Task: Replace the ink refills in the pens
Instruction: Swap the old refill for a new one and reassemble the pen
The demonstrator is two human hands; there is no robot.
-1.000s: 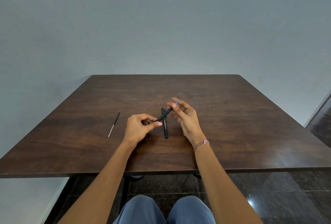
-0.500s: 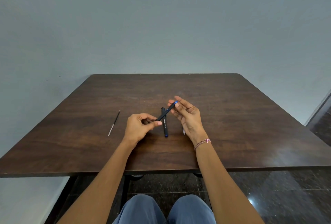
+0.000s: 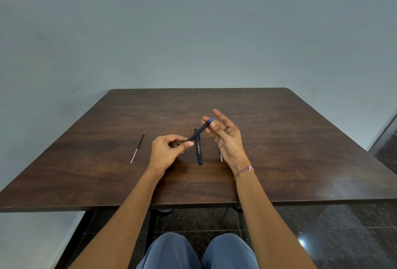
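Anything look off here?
Nothing spilled or damaged. A thin refill lies alone on the table, left of the left hand; a small pale piece peeks beside the right hand, too hidden to identify.

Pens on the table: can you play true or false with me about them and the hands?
The left hand grips one black pen. True.
Both pens are up in the air. False: the second pen lies flat on the table.
A thin refill lies on the table, left of the left hand. True.
The left wrist wears beads. False: the bracelet is on the right wrist.
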